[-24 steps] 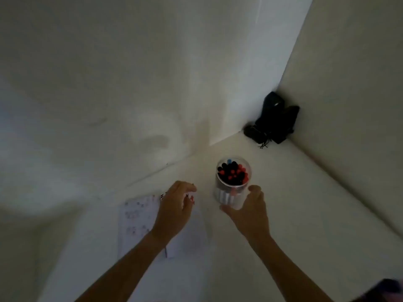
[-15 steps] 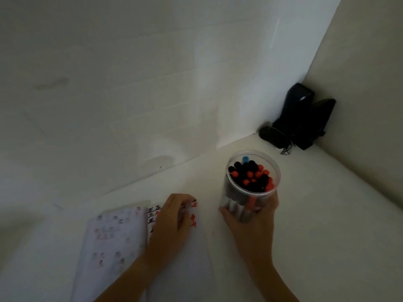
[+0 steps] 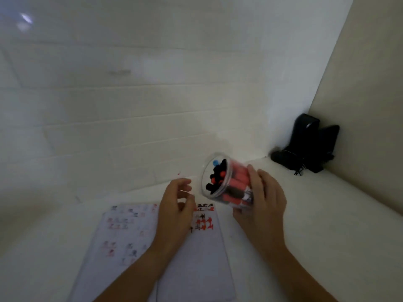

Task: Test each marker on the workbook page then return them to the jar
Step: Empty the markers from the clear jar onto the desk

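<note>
I see the right hand (image 3: 259,201) gripping a clear plastic jar (image 3: 226,182), its fingers (image 3: 254,182) curled round the closed end while the thumb sits underneath. The jar is off the counter (image 3: 316,225), held above its back part, near the wall. It is tipped well over: its long axis runs roughly level, the open mouth pointing left and slightly up toward the left hand, the base toward the right. Inside are markers (image 3: 236,184) with red and black bodies, packed along the jar's axis with their capped ends at the mouth; one blue cap (image 3: 216,163) shows at the upper rim.

The left hand (image 3: 174,210) hovers just beside the jar's mouth, fingers loosely curled and holding nothing, not touching the jar as far as I can tell. Under it lies the open workbook (image 3: 135,240) toward the counter's front edge, with red and black marks printed or drawn on both pages; the marks are too blurred to read.

In the counter's far right corner stand some black objects (image 3: 305,147) against the walls.
</note>
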A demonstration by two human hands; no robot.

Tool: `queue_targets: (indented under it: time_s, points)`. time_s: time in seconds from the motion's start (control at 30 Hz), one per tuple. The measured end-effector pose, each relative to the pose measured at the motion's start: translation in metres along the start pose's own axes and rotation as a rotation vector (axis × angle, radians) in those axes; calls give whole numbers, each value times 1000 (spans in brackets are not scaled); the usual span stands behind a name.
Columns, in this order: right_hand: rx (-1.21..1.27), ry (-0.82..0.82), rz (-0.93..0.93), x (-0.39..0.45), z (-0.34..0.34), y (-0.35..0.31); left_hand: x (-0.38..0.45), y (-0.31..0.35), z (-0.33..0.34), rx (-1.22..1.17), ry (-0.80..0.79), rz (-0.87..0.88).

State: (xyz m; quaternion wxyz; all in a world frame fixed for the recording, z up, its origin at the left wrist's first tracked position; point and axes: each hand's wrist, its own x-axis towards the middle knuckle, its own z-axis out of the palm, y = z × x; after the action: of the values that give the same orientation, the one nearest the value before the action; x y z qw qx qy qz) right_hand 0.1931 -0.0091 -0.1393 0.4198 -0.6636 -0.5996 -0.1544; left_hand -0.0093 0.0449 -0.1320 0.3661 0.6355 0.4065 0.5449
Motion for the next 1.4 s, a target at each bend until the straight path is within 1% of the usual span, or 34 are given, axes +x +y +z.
queue_targets:
  time_s: [0.07, 0.1, 0.2, 0.27, 0.3, 0.33, 0.37, 0.4, 0.47, 0.5, 0.53, 0.6, 0.67, 0.7, 0.73, 0.77, 0.8, 0.87, 0.9, 1.0, 1.07, 1.13, 1.2, 1.3, 1.33, 1.4]
  points:
    - [-144, 9, -104, -3, 4, 0, 3, -5, -1, -48, 32, -25]
    - [-211, 18, -163, -5, 3, -1, 4, -7, -1, -85, 12, -66]
    - [-366, 14, -319, -4, 3, -9, 5, -2, -2, -255, -170, -205]
    - [-426, 35, -410, 4, 5, -18, 5, 4, 0, -336, -293, -224]
    - [-437, 43, -433, 7, 5, -21, 5, 3, 1, -354, -315, -218]
    - [-440, 64, -433, 9, 6, -25, 6, 0, 2, -339, -305, -214]
    - [-426, 68, -386, 9, 8, -25, 7, -4, 1, -313, -269, -221]
    - [-372, 72, -292, 10, 10, -25, 9, -8, 0, -265, -222, -237]
    - [-46, 59, -71, 10, 17, -24, 15, -12, -4, -148, -162, -239]
    - [117, 49, 2, 11, 26, -21, 18, -15, -3, -101, -154, -226]
    - [246, 41, 46, 12, 33, -17, 19, -14, -2, -78, -141, -207]
    - [390, 1, 109, 14, 47, -3, 21, -16, 1, -23, -95, -162]
    - [543, -134, 177, 15, 44, 3, 23, -17, 1, 30, -39, -140]
    - [610, -190, 163, 14, 41, 5, 24, -17, 0, 42, -16, -139]
    - [643, -201, 157, 14, 39, 6, 25, -18, -1, 49, -5, -136]
    - [579, -194, 140, 15, 40, 9, 25, -18, -2, 52, -6, -137]
    - [622, -207, 177, 18, 38, 11, 26, -18, -3, 48, -13, -142]
    - [600, -251, 181, 25, 37, 15, 26, -19, -5, 20, -28, -163]
    - [536, -288, 147, 31, 36, 17, 26, -18, -5, 7, -41, -171]
    - [434, -501, 64, 49, 20, 17, 26, -14, -5, -37, -104, -182]
    - [321, -532, -26, 61, 8, 11, 25, -9, -5, -154, -140, -228]
    - [246, -466, -123, 72, -5, 1, 25, -3, -2, -384, -152, -324]
    - [244, -394, -230, 82, -14, -4, 29, -2, 0, -626, -131, -422]
    - [279, -368, -332, 90, -23, -21, 37, -3, -5, -976, -46, -652]
    - [259, -370, -378, 93, -23, -27, 38, -4, -8, -1043, -26, -698]
    - [229, -389, -456, 97, -24, -41, 39, -6, -13, -1092, -17, -758]
